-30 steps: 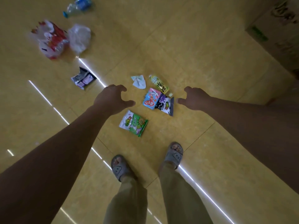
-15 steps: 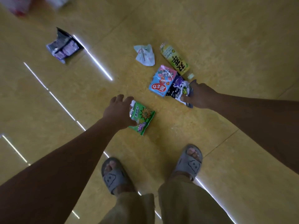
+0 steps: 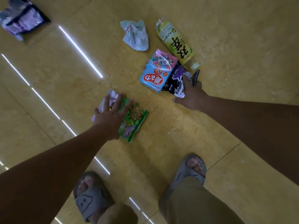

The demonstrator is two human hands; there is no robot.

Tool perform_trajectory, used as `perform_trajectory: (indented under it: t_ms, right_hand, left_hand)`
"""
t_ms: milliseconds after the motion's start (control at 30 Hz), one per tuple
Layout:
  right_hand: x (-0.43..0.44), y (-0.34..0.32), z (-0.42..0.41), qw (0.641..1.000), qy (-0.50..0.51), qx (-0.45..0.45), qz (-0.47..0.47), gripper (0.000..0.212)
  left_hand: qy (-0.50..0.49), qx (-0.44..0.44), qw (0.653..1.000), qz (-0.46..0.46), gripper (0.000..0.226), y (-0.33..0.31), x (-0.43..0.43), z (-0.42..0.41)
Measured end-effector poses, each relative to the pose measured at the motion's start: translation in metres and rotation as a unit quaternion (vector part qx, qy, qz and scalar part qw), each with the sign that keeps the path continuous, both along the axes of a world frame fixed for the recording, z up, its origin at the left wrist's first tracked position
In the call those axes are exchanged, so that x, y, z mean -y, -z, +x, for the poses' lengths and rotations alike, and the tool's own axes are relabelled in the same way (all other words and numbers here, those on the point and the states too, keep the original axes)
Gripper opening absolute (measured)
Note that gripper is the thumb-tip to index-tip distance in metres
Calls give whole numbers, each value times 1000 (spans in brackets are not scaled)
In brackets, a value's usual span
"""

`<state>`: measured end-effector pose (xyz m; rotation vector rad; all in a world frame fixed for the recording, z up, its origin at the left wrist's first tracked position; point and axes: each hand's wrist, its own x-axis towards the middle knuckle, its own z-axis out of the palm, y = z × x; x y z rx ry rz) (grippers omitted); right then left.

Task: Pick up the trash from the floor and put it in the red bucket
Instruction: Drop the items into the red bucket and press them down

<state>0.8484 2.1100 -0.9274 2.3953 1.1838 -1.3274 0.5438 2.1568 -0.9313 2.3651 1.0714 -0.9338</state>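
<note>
The trash lies on a yellow tiled floor. My left hand (image 3: pixel 111 116) rests with fingers spread on top of a green snack packet (image 3: pixel 135 121), whose white end sticks out past the fingertips. My right hand (image 3: pixel 192 94) pinches the edge of a black and purple snack packet (image 3: pixel 174 81), and one flap of it stands up beside the fingers. Touching that packet are a blue and pink carton (image 3: pixel 157 71) and a yellow-green bottle (image 3: pixel 175 43) lying on its side. A crumpled white plastic bag (image 3: pixel 135 36) lies just beyond. The red bucket is out of view.
A purple and black wrapper (image 3: pixel 22 20) lies at the far left corner. My feet in grey slippers, the left (image 3: pixel 90 198) and the right (image 3: pixel 189 172), stand just behind the trash. Bright light strips reflect on the glossy floor.
The view has dropped closer to the floor. My left hand has come down onto the green packet. My right hand has closed on the black packet's edge and crumpled it.
</note>
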Motion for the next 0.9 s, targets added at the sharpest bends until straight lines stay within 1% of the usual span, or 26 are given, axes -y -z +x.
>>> perform_trajectory:
  t_ms: [67, 100, 167, 267, 367, 467, 600, 900]
  right_hand:
    - [1, 10, -2, 999, -22, 43, 12, 110]
    - [3, 14, -4, 997, -32, 62, 32, 108]
    - [6, 20, -6, 992, -41, 78, 92, 98]
    - [11, 16, -8, 985, -22, 91, 147, 75]
    - [15, 1, -11, 985, -18, 97, 140, 61]
    - [17, -23, -15, 990, -32, 93, 104, 51]
    - [14, -59, -18, 993, -28, 73, 86, 53]
    - [-17, -153, -31, 992, -39, 44, 112, 52]
  left_hand:
    - [-1, 8, 1000, 7, 157, 10, 5, -2]
    - [1, 8, 1000, 17, 156, 15, 6, -2]
    - [11, 3, 999, 36, 152, 18, 5, 1]
    - [8, 9, 999, 41, 127, 11, 2, 4]
    - [-2, -2, 1000, 17, 112, -3, 2, 2]
    - [-27, -15, 999, -24, 109, -25, 4, -3]
    - [-55, -3, 998, -38, 108, -65, 4, -9]
    - [-92, 76, 993, 21, 106, -163, -37, 1]
